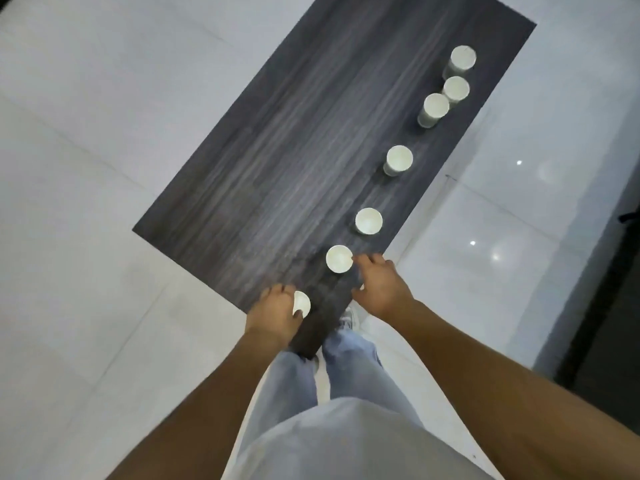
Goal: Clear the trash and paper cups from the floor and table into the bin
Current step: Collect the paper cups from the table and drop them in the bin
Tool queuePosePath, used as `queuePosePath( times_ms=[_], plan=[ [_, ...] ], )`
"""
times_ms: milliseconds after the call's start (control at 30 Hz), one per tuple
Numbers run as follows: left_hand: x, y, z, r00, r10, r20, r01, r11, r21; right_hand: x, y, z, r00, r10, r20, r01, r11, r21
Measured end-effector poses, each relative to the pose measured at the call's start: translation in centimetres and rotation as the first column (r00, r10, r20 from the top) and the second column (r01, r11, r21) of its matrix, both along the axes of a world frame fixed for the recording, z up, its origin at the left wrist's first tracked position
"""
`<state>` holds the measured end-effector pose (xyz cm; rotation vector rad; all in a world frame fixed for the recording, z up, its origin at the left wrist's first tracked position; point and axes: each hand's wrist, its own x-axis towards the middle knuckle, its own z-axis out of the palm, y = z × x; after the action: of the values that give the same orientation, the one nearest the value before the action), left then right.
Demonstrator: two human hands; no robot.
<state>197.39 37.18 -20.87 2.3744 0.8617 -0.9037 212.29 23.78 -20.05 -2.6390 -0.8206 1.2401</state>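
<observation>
Several white paper cups stand upright in a row along the right side of a dark wood-grain table [277,150]. My left hand [273,315] grips the nearest cup [302,303] at the table's near corner, fingers curled round its side. My right hand [381,285] reaches toward the second cup [339,259], its fingertips at the cup's rim, fingers spread and not closed round it. Further along stand a third cup [369,221], a fourth cup [399,159] and a cluster of three cups [446,88] at the far end.
White glossy floor tiles [86,168] surround the table on all sides. A dark strip [609,306] runs along the right edge of the view. My legs in light jeans and a shoe [348,320] stand at the table's near corner. No bin is in view.
</observation>
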Motion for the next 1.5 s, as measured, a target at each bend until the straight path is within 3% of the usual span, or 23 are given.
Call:
queuePosePath(
  times_ms=[267, 400, 600, 900, 1167, 1267, 1500],
  plan=[
    [-0.9, -1.3, -10.3, 0.999, 0.027, 0.039, -0.030, 0.996, 0.083, 1.9, 3.7, -10.7, 0.986, 0.141, 0.091, -0.141, 0.990, -0.005],
    [-1.6, -2.2, -14.9, 1.000, -0.014, -0.014, 0.016, 0.996, 0.082, 0.9, 5.4, -15.7, 0.968, 0.236, 0.088, -0.232, 0.972, -0.048],
    [-3.8, -2.6, -17.1, 0.999, -0.020, 0.041, 0.018, 0.998, 0.062, -1.6, 5.0, -18.7, 0.963, 0.257, 0.084, -0.249, 0.964, -0.097],
    [-11.9, 2.5, -12.0, 0.944, 0.313, 0.103, -0.317, 0.948, 0.034, -8.6, 9.6, -11.5, 0.937, 0.348, 0.033, -0.341, 0.931, -0.129],
    [-26.9, 15.6, -3.6, 0.917, 0.377, 0.132, -0.386, 0.921, 0.051, -21.3, 23.9, -2.7, 0.913, 0.405, 0.041, -0.400, 0.912, -0.089],
    [-34.7, 21.2, 0.3, 0.887, 0.435, 0.152, -0.451, 0.888, 0.087, -28.5, 31.0, 0.3, 0.902, 0.430, 0.043, -0.430, 0.903, -0.008],
    [-49.8, 30.3, 7.0, 0.748, 0.637, 0.188, -0.663, 0.733, 0.154, -43.9, 44.6, 6.4, 0.750, 0.651, 0.119, -0.660, 0.725, 0.196]
  ],
)
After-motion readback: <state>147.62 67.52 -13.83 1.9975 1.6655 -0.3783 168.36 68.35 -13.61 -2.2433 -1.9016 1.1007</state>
